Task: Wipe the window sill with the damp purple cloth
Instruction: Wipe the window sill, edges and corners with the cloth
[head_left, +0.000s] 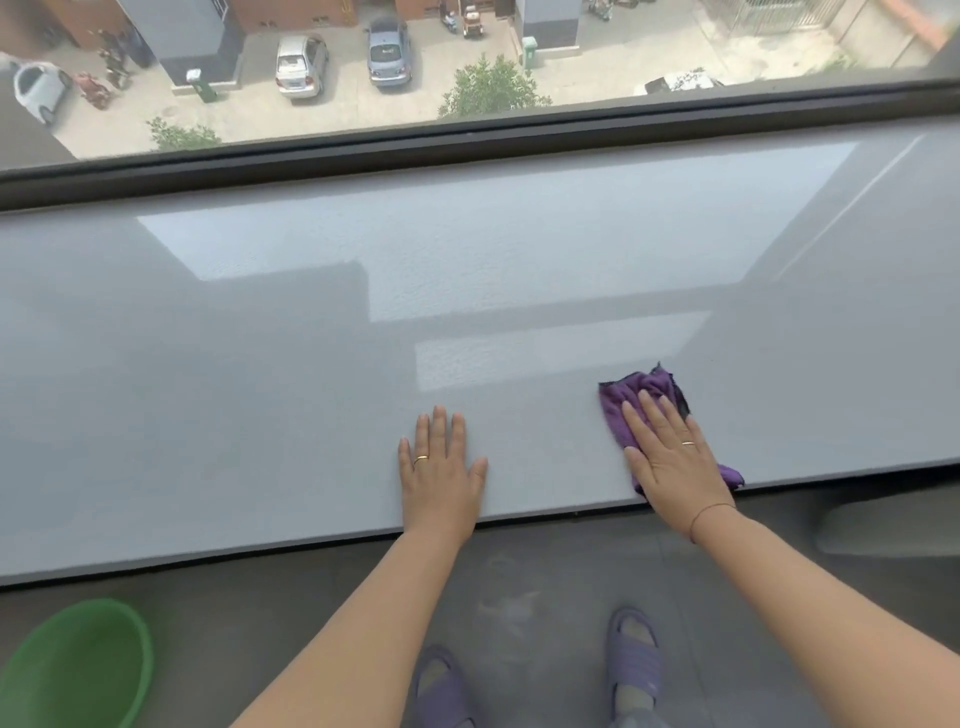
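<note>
A wide pale grey window sill (260, 364) runs across the view below a dark window frame. The purple cloth (631, 397) lies bunched on the sill near its front edge, right of centre. My right hand (672, 454) presses flat on the cloth with straight fingers, and part of the cloth sticks out beyond the fingertips and by the wrist. My left hand (441, 465) rests flat on the bare sill to the left of the cloth, fingers spread, touching nothing else.
A green plastic basin (78, 670) stands on the dark floor at the lower left, below the sill's edge. My feet in purple slippers (631, 660) stand on the floor. The window glass (467, 52) looks down on a yard with parked cars.
</note>
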